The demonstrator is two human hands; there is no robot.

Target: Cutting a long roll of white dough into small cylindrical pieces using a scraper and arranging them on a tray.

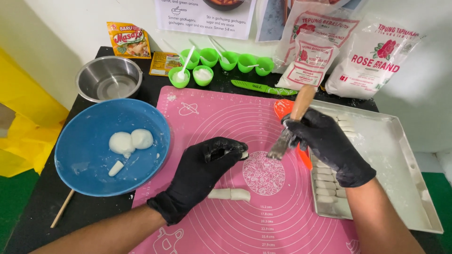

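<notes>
My left hand (202, 174), in a black glove, rests on the pink silicone mat (263, 141) with its fingers curled around a small piece of white dough (244, 154) that shows at the fingertips. Just below that hand lie two cut white dough pieces (230, 194) on the mat. My right hand (325, 143), also gloved in black, grips a wooden-handled metal scraper (288, 130) with its blade pointing down over the mat. An orange spatula (284, 107) lies under that hand.
A blue bowl (89, 174) at the left holds two dough balls (131, 140) and a scrap. A metal tray (400, 160) at the right holds several cut dough pieces. Behind stand a steel bowl (109, 77), green cups (226, 61), a green knife (263, 87) and flour bags (367, 59).
</notes>
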